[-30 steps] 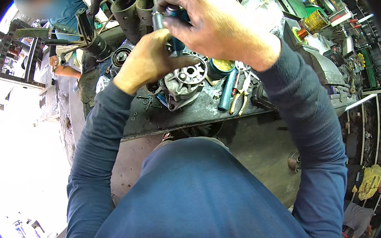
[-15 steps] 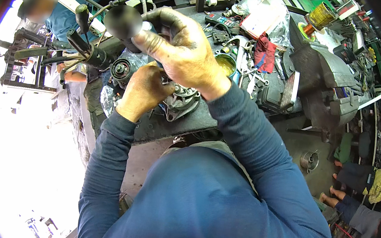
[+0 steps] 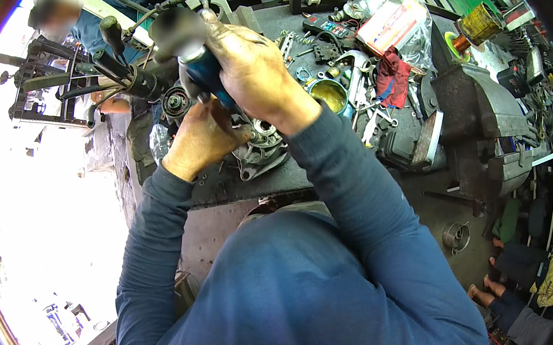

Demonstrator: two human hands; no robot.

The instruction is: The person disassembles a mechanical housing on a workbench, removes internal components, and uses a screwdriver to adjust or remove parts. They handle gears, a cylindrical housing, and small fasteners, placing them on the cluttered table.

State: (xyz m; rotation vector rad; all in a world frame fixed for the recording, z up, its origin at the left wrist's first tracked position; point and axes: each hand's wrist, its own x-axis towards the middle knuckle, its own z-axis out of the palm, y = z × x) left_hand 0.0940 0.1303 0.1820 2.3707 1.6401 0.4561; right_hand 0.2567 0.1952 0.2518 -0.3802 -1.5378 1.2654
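Observation:
My right hand [image 3: 250, 69] is closed at the side of a dark blue cylindrical object with a pale metal end [image 3: 205, 72], which tilts over the bench. Its far part runs into a blurred patch, so I cannot make out its kind. Just below, my left hand [image 3: 201, 132] is curled, thumb toward the right; what its fingers hold is hidden. Beside that thumb a round metal housing [image 3: 262, 147] lies on the bench near its front edge. Left of my left hand is a round part with a ringed face [image 3: 176, 103].
An open tin of yellowish grease [image 3: 330, 95] stands right of my right hand. Beyond it are a red cloth [image 3: 393, 77], wrenches [image 3: 382, 118] and a multimeter [image 3: 329, 28]. A bench vise [image 3: 481, 120] is at the right. Another person [image 3: 108, 10] is at the far left.
My right hand has tilted and come slightly left, and more of the blue cylindrical object shows beneath it. My left hand has stayed nearly in place. The view has shifted slightly.

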